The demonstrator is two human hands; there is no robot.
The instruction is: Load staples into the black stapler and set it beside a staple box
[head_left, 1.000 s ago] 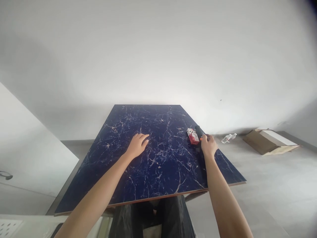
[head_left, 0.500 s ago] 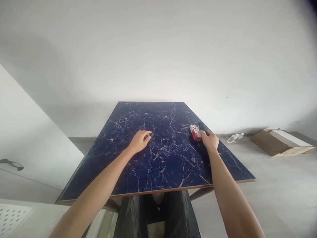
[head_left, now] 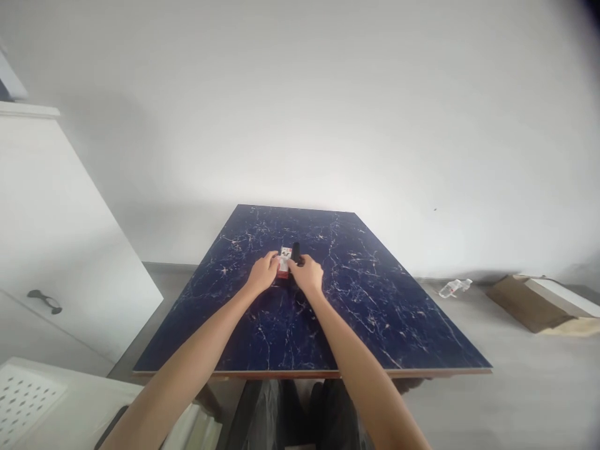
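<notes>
A small red-and-white box point(head_left: 284, 262) is between my hands near the middle of the dark blue marbled table point(head_left: 375, 312). Against its right side stands a short black cylindrical object point(head_left: 295, 251), its kind unclear. My left hand point(head_left: 264, 272) has its closed fingers at the left edge of the box. From the right, my right hand point(head_left: 307, 274) grips the black object, its thumb reaching the box. The fingers partly cover both things.
A white cabinet point(head_left: 79, 219) with a black handle point(head_left: 44, 301) stands to the left. At lower left is a white perforated surface point(head_left: 28, 400). On the floor at right lie a clear plastic bottle point(head_left: 454, 288) and a cardboard box point(head_left: 520, 303). The wall rises behind the table.
My right hand has brought the box and the black object from the table's right side to the middle. My left hand now meets the box. The view has shifted slightly.
</notes>
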